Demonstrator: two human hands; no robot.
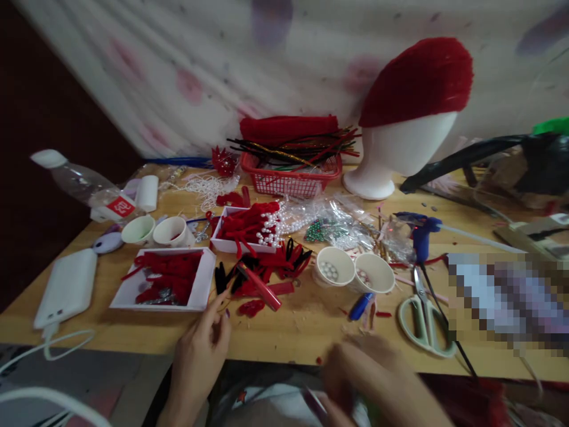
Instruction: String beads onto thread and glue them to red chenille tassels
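Note:
My left hand [202, 341] is at the table's front edge, thumb and forefinger drawn together at a small black fuzzy piece [221, 279]. Whatever is between the fingertips is too small to make out. Beside them lie a red tube-shaped stick [262, 289] and a small red fuzzy piece [251, 307]. Smeared by motion, my right hand [360, 373] hangs over the front edge near my lap; its fingers are unclear. A white box [207, 279] of red fuzzy pieces stands left of my left hand. Behind it, another white box [217, 242] holds red pieces with white beads.
Two paper cups [376, 276] with beads, a blue-capped item [360, 306], scissors [420, 326] and a blue glue gun [424, 237] stand right. Behind are a red basket [288, 181] and a foam head [377, 166] with a red cap. Left: a bottle [84, 184] and a power bank [66, 287].

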